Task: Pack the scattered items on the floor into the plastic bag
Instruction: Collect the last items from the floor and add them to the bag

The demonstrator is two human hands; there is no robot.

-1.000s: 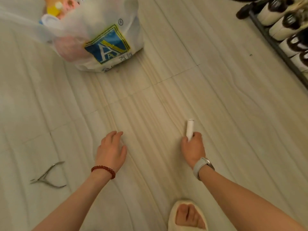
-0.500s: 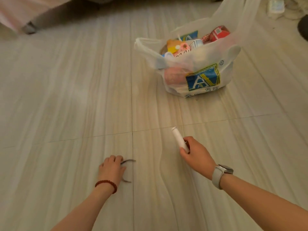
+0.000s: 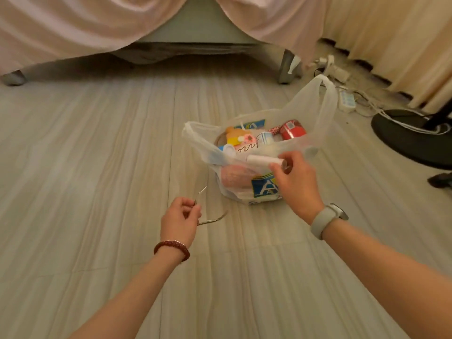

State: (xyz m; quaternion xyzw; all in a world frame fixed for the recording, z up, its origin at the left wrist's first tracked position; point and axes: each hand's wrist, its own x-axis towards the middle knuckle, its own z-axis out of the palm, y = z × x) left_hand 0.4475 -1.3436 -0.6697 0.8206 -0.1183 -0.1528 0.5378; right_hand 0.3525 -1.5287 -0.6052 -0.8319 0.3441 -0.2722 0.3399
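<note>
The right hand [image 3: 297,182] is pinching a small white tube [image 3: 263,159] by one end between thumb and fingers, holding it level in front of the near wall of the plastic bag [image 3: 325,104], just below the rim; gripping the end is leaving the rest of the tube free to go in first. The left hand [image 3: 179,220] is lower and just beside the bag, its fingers curled and clamped on a pair of metal cuticle nippers [image 3: 210,204], whose thin handles are sticking out towards the bag; carrying both things at once is probably saving a second reach. The bag is standing on the floor [image 3: 97,155] with its mouth sagging open and one handle loop standing up, already holding a red can [image 3: 292,129], a small orange bottle [image 3: 236,137] and other packets, so it looks largely packed. A watch [image 3: 329,220] is sitting on the right wrist, a red bead bracelet [image 3: 172,248] on the left.
</note>
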